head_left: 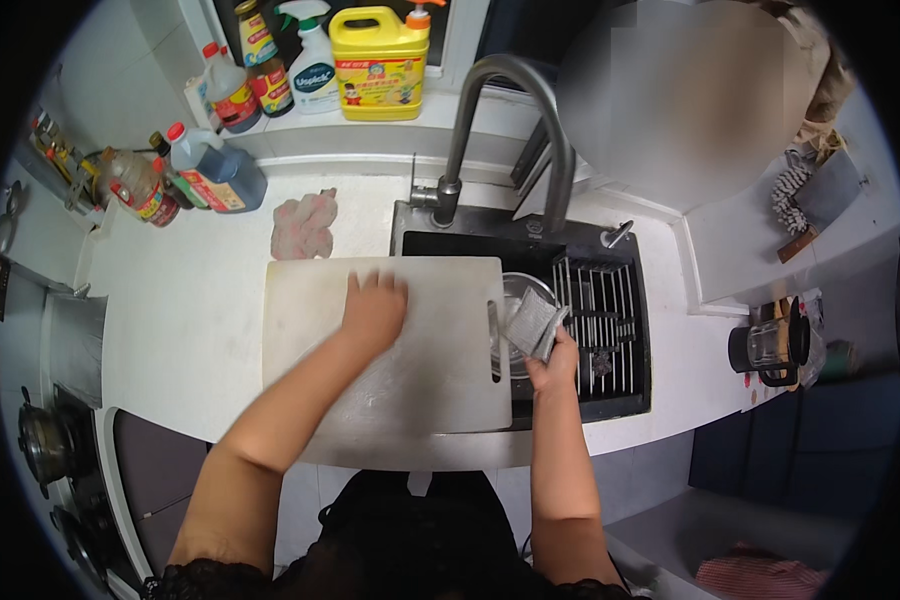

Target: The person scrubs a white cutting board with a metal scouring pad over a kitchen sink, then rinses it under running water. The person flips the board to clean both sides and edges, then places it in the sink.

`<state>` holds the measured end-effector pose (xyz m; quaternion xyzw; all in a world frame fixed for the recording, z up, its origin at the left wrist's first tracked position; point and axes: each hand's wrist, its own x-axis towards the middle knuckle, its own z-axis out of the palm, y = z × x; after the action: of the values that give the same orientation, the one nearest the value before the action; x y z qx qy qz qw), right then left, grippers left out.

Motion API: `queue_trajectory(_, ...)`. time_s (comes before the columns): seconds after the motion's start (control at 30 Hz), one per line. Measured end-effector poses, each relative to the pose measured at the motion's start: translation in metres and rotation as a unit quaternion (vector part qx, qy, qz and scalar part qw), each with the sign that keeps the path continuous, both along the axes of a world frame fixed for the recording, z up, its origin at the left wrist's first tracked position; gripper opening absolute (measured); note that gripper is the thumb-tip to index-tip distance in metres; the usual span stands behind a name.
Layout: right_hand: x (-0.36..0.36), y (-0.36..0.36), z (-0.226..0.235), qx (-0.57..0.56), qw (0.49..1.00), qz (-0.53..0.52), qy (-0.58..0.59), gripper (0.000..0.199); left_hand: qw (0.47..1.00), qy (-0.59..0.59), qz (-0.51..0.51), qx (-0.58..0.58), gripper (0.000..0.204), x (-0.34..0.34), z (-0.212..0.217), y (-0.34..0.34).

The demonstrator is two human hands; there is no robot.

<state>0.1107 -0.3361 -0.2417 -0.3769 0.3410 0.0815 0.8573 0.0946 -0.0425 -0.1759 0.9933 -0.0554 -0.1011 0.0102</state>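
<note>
A large pale cutting board (pixel 430 390) with a slot handle lies over the counter and the left part of the black sink (pixel 620 395). My left hand (pixel 375 312) is over its upper middle, with fingers apart and nothing in them. At the board's right edge, my right hand (pixel 558 362) grips a folded grey scouring cloth (pixel 532 322). That cloth is above a round metal bowl (pixel 518 283) in the sink, partly hidden by the board and the cloth.
A tall grey faucet (pixel 463 130) arches over the sink. Black bars of a drying rack (pixel 595 290) span the sink's right side. Behind the board lies a crumpled pinkish rag (pixel 305 222). Bottles (pixel 215 170) and a yellow jug (pixel 380 65) stand at the back left. A blender (pixel 770 345) is far right.
</note>
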Motion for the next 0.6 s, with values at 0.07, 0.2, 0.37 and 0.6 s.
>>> queue_trajectory(0.07,0.01,0.004,0.009,0.1,0.995,0.025,-0.012,0.036,0.985,-0.162,-0.022,0.06,0.045,0.05,0.0,0.001)
queue_trajectory(0.2,0.026,0.023,0.016,0.197,0.977,0.079,-0.021,0.044,0.972,-0.16,-0.004,0.173,0.052,0.136,0.012,0.007)
queue_trajectory(0.37,0.035,0.026,0.016,0.27,0.958,0.09,-0.029,0.056,0.962,-0.031,-0.01,0.272,0.051,0.179,0.013,0.006)
queue_trajectory(0.6,0.035,0.044,0.026,0.271,0.956,0.086,0.078,0.06,0.955,0.001,-0.009,0.295,0.051,0.178,0.017,-0.004)
